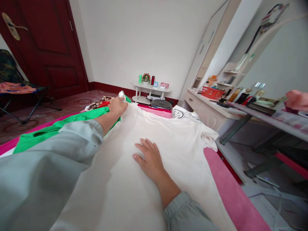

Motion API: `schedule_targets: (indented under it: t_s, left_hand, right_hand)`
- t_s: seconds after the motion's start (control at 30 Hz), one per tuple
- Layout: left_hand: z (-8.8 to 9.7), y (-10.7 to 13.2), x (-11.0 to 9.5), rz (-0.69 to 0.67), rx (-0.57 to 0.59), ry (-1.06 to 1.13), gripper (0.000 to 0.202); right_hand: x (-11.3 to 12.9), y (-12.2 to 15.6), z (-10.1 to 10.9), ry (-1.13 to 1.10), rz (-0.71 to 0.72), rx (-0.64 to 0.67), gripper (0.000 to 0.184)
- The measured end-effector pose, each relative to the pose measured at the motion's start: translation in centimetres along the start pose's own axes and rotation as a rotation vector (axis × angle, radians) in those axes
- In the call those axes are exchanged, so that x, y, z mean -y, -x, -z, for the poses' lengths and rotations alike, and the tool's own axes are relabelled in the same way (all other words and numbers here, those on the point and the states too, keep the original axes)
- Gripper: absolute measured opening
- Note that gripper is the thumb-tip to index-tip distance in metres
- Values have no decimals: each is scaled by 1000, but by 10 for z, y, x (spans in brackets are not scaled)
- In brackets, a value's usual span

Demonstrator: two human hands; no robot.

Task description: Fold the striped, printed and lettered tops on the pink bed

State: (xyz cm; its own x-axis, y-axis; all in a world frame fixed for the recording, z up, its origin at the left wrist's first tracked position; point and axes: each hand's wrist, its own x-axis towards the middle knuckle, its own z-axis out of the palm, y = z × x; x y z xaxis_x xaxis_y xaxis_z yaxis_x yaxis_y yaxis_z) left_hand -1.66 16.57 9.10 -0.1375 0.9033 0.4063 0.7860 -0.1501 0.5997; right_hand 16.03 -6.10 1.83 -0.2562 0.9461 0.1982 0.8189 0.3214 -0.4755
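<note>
A white T-shirt [149, 128] lies spread over a pink-covered surface, its far edge toward the wall. At its far left, my left hand [117, 106] has its fingers closed on the shirt's sleeve, and a bit of white cloth is raised above the hand. Flat on the middle of the shirt rests my right hand [151, 158], fingers spread, holding nothing. The right sleeve [208, 138] shows a rolled or folded end. Under my left forearm lies a green garment [64, 123], partly hidden by my grey sleeve.
A white garment with black print [183, 114] and a brown patterned cloth [98, 102] lie beyond the shirt. To the right stand a dresser [202, 102] with a red basket [211, 92] and a metal-legged table. A low white stand [149, 86] is by the wall; a folding chair [21, 88] is left.
</note>
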Motion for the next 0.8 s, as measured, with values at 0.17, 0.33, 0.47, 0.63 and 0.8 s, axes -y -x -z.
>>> schedule_targets:
  t_s: [0.17,0.33,0.47,0.63,0.8]
  left_hand:
    - [-12,34,-54,-480,267,142,46]
    - [-15,79,-57,-648,635,128,53]
    - [22,109,-16,-525,604,-67,56]
    - [94,157,33,-348,611,-331,70]
    - [148,204,61,-195,649,-529,56]
  right_hand:
    - [-1,0,0,-15,7,2,45]
    - [-6,1,-1,-125,-29,-99,41]
    - [-17,-4,-6,-314,-129,-305,39]
    - [-34,-14,-13,-787,-332,-511,47]
    - [-34,-28,7,-1112,-502,-430,56]
